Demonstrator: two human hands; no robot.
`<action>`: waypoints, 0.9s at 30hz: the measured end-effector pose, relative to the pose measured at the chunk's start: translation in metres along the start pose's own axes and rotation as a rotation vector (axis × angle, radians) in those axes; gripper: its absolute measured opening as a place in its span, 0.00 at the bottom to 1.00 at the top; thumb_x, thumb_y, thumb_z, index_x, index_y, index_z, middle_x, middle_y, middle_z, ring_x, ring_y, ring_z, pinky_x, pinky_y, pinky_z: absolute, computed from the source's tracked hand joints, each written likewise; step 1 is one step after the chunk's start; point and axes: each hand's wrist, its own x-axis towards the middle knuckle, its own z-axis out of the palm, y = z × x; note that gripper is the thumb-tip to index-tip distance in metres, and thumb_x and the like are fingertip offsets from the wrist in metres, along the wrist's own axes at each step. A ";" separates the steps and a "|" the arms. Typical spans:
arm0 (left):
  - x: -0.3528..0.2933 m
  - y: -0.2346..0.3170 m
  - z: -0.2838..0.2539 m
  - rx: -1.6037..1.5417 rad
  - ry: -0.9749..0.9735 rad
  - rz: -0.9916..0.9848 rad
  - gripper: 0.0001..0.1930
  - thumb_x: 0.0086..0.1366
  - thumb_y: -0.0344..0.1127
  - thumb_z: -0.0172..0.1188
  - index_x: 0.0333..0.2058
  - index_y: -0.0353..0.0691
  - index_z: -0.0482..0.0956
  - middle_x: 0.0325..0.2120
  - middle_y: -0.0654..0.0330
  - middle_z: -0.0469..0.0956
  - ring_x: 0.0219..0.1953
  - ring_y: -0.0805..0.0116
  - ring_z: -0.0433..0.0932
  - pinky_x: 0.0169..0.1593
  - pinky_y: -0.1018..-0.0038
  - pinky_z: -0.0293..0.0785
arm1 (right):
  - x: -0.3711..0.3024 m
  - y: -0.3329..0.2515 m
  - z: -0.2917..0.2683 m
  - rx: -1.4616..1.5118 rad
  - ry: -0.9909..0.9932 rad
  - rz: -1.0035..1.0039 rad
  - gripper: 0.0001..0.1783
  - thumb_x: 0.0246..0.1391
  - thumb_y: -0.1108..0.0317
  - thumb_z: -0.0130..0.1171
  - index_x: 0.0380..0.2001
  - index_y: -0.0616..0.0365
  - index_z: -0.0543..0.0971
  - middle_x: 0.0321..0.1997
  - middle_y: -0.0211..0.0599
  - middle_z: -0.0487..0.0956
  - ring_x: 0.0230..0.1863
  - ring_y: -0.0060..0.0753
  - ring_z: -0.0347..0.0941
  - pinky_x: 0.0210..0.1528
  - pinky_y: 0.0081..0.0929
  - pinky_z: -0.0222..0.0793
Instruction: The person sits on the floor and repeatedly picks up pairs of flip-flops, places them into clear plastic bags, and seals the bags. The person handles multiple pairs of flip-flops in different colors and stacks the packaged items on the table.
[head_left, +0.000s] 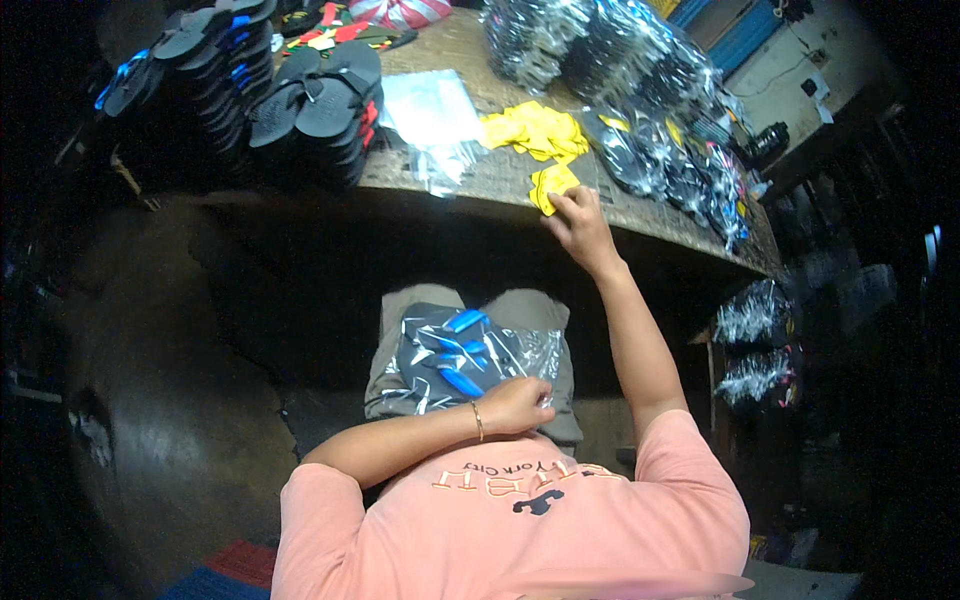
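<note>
Across my lap lies a clear plastic bag with dark flip-flops inside, their straps bright blue. My left hand is closed at the bag's near edge, fingers curled on the plastic; part of the grip is hidden. My right hand reaches to the table's front edge, thumb and fingers pinched on a yellow tag. Just beyond it is a loose heap of more yellow tags. Left of that heap lies a stack of clear plastic bags.
Tall stacks of dark flip-flops stand at the left of the wooden table. Bagged flip-flops lie at its right, with larger wrapped piles behind. More wrapped bundles sit below the table's right end.
</note>
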 end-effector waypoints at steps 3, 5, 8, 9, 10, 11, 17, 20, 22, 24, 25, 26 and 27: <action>0.003 0.003 0.009 -0.020 0.058 0.058 0.17 0.62 0.42 0.63 0.33 0.30 0.80 0.29 0.38 0.81 0.34 0.38 0.83 0.40 0.49 0.76 | 0.000 0.006 -0.006 0.057 0.007 0.118 0.11 0.56 0.73 0.69 0.44 0.58 0.86 0.43 0.44 0.79 0.49 0.51 0.74 0.55 0.43 0.72; 0.003 0.003 0.007 -0.028 0.140 0.038 0.17 0.62 0.42 0.63 0.33 0.29 0.80 0.29 0.37 0.81 0.34 0.37 0.83 0.41 0.49 0.76 | -0.001 0.007 -0.016 0.063 0.160 0.018 0.10 0.57 0.76 0.67 0.43 0.57 0.87 0.44 0.44 0.81 0.48 0.49 0.76 0.53 0.40 0.72; 0.003 0.000 -0.009 -0.097 0.408 0.075 0.13 0.65 0.38 0.60 0.32 0.30 0.77 0.25 0.43 0.81 0.29 0.48 0.83 0.35 0.55 0.77 | -0.027 0.000 -0.052 -0.098 0.476 0.079 0.13 0.58 0.77 0.67 0.46 0.55 0.89 0.41 0.43 0.83 0.44 0.43 0.78 0.49 0.34 0.74; 0.001 0.000 -0.015 -0.259 0.409 0.004 0.11 0.67 0.35 0.58 0.30 0.32 0.77 0.21 0.52 0.79 0.23 0.62 0.81 0.29 0.63 0.76 | -0.046 -0.007 -0.066 0.077 0.524 0.171 0.13 0.60 0.78 0.66 0.47 0.58 0.88 0.39 0.39 0.83 0.41 0.37 0.78 0.47 0.28 0.74; 0.002 0.001 -0.021 -0.396 0.446 -0.034 0.11 0.69 0.33 0.56 0.28 0.34 0.76 0.18 0.58 0.78 0.21 0.72 0.79 0.25 0.69 0.74 | -0.073 -0.018 -0.079 0.107 0.515 0.265 0.10 0.61 0.79 0.65 0.44 0.62 0.88 0.38 0.37 0.82 0.39 0.31 0.77 0.45 0.24 0.73; 0.002 0.004 -0.026 -0.446 0.485 -0.056 0.11 0.69 0.34 0.57 0.29 0.32 0.76 0.19 0.50 0.79 0.21 0.60 0.83 0.28 0.63 0.75 | -0.102 -0.032 -0.092 0.237 0.433 0.342 0.08 0.60 0.82 0.63 0.41 0.64 0.87 0.38 0.37 0.82 0.39 0.30 0.77 0.44 0.25 0.73; 0.008 0.059 -0.003 -0.073 0.512 0.351 0.09 0.67 0.33 0.59 0.29 0.34 0.75 0.23 0.45 0.79 0.27 0.45 0.83 0.33 0.56 0.78 | -0.239 -0.125 -0.092 0.569 -0.103 0.463 0.17 0.51 0.82 0.60 0.44 0.62 0.88 0.49 0.44 0.86 0.48 0.42 0.84 0.56 0.37 0.80; 0.002 0.087 0.025 0.001 0.472 0.553 0.08 0.65 0.34 0.61 0.32 0.35 0.76 0.27 0.43 0.80 0.31 0.37 0.81 0.36 0.51 0.79 | -0.227 -0.138 -0.074 0.638 -0.151 0.338 0.21 0.58 0.75 0.62 0.55 0.59 0.84 0.59 0.49 0.82 0.57 0.47 0.81 0.60 0.39 0.77; -0.007 0.094 0.036 0.003 0.387 0.552 0.07 0.65 0.34 0.61 0.34 0.36 0.77 0.27 0.43 0.81 0.31 0.38 0.82 0.36 0.50 0.79 | -0.206 -0.141 -0.065 0.523 -0.268 0.156 0.26 0.61 0.71 0.64 0.63 0.56 0.79 0.65 0.51 0.78 0.63 0.49 0.77 0.64 0.40 0.74; -0.018 0.092 0.039 0.005 0.294 0.485 0.08 0.66 0.35 0.61 0.36 0.36 0.79 0.27 0.43 0.81 0.31 0.39 0.83 0.36 0.48 0.78 | -0.191 -0.148 -0.056 0.376 -0.370 0.083 0.30 0.61 0.68 0.65 0.67 0.53 0.75 0.67 0.51 0.76 0.66 0.50 0.74 0.68 0.41 0.69; -0.022 0.089 0.038 0.012 0.279 0.448 0.08 0.66 0.35 0.61 0.36 0.36 0.79 0.27 0.42 0.81 0.31 0.38 0.83 0.36 0.48 0.78 | -0.187 -0.151 -0.051 0.286 -0.361 0.045 0.32 0.62 0.66 0.65 0.69 0.52 0.74 0.68 0.51 0.75 0.67 0.51 0.73 0.69 0.42 0.68; -0.025 0.085 0.036 0.023 0.267 0.417 0.08 0.66 0.35 0.61 0.36 0.36 0.79 0.27 0.42 0.80 0.31 0.38 0.83 0.36 0.48 0.78 | -0.187 -0.154 -0.049 0.193 -0.386 0.060 0.32 0.63 0.64 0.64 0.70 0.52 0.73 0.68 0.52 0.75 0.67 0.53 0.73 0.70 0.44 0.67; -0.027 0.081 0.033 0.034 0.253 0.384 0.08 0.66 0.35 0.61 0.35 0.36 0.79 0.27 0.42 0.80 0.31 0.38 0.83 0.36 0.48 0.78 | -0.190 -0.157 -0.045 0.102 -0.427 0.048 0.33 0.64 0.63 0.64 0.71 0.51 0.72 0.68 0.52 0.75 0.66 0.56 0.72 0.70 0.46 0.66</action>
